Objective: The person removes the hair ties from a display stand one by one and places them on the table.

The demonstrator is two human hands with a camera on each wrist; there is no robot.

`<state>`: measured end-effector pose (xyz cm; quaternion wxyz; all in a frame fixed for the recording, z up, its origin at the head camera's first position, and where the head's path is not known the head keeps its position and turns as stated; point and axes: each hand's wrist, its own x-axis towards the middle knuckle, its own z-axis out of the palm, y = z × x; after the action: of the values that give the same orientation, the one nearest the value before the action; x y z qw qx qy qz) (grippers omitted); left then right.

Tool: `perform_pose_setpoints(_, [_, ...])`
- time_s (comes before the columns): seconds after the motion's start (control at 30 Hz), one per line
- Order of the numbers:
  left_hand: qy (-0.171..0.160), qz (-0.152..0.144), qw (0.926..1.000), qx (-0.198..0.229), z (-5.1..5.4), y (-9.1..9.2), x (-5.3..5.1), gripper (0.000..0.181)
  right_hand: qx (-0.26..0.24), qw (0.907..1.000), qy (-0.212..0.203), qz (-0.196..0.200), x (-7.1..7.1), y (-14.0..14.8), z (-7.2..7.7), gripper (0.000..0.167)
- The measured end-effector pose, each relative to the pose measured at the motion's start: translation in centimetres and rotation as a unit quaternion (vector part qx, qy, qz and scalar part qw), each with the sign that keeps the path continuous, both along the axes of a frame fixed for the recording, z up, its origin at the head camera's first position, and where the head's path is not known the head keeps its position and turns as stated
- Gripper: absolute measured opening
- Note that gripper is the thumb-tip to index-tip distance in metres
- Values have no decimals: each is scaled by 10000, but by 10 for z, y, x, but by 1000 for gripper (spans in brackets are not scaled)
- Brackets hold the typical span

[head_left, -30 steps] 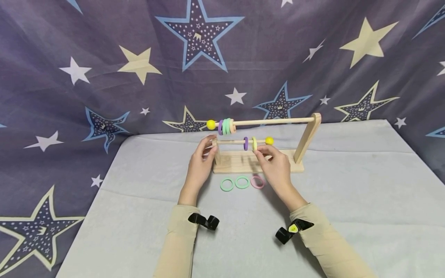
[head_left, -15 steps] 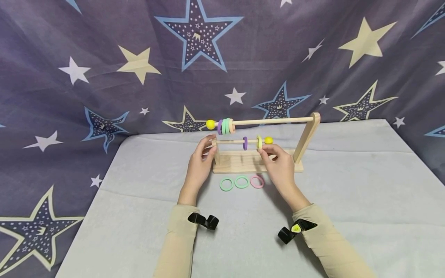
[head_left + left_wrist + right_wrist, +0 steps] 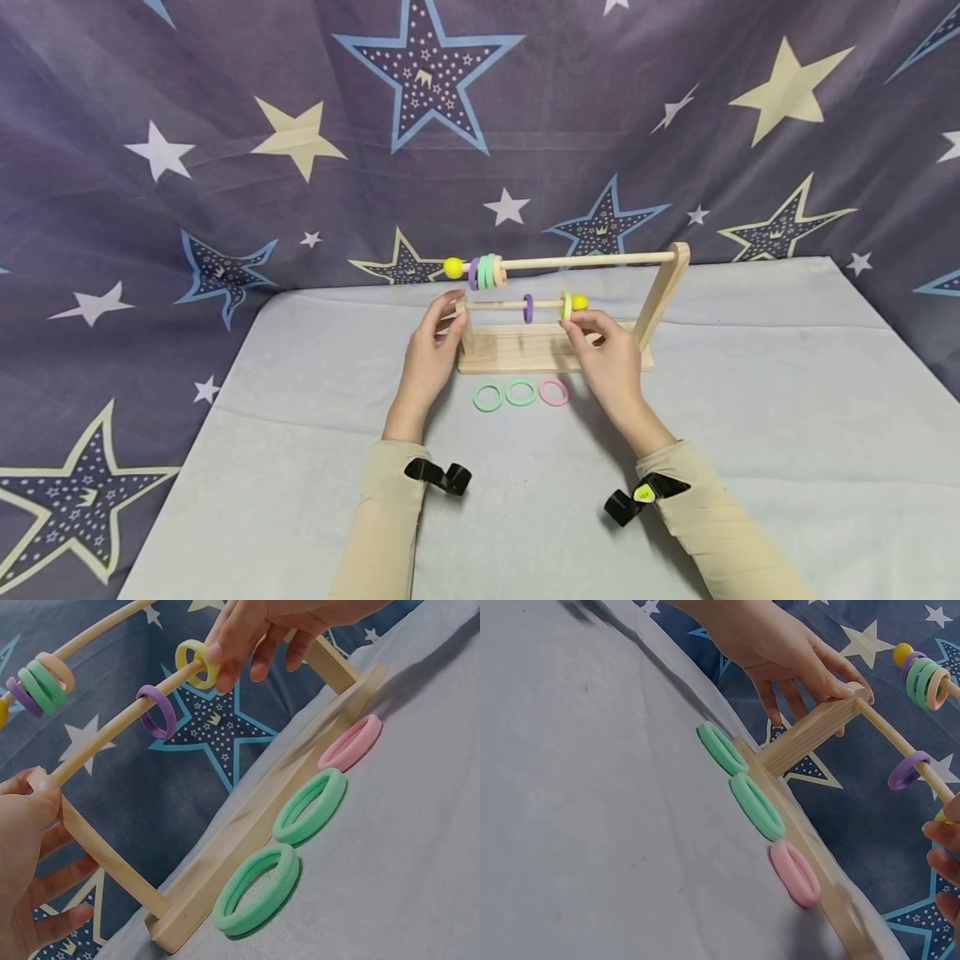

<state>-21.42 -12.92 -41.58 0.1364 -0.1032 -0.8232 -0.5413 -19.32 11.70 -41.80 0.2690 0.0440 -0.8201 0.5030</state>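
A wooden rack (image 3: 495, 354) with two horizontal rods stands on the table. My left hand (image 3: 431, 354) grips the top of its short left post, thumb in front, as the left wrist view shows. On the lower rod, my right hand (image 3: 611, 358) pinches a yellow hair tie (image 3: 566, 306) between thumb and fingers, close to the yellow end ball (image 3: 581, 302). A purple hair tie (image 3: 156, 712) hangs farther left on that same rod. The upper rod carries purple, green and peach hair ties (image 3: 489, 272) bunched near its own yellow ball (image 3: 453, 267).
Two green hair ties (image 3: 487, 397) and a pink one (image 3: 553, 392) lie in a row on the table before the rack's base. A tall post (image 3: 662, 296) rises at the rack's right end. Behind the table hangs a star-patterned cloth (image 3: 525, 100).
My right hand has slid the yellow hair tie rightward along the lower rod, up near the end ball. The left hand has stayed on the post.
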Motion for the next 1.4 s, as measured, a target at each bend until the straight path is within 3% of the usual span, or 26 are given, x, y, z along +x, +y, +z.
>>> perform_pose_setpoints(0.93, [3,-67,10000,-32,0,-1,-1,39,42,9998,-42,-187,2,14,1,14])
perform_pose_setpoints(1.4, [14,-42,10000,-38,0,-1,-1,38,572,9980,-259,-46,10,29,3,13])
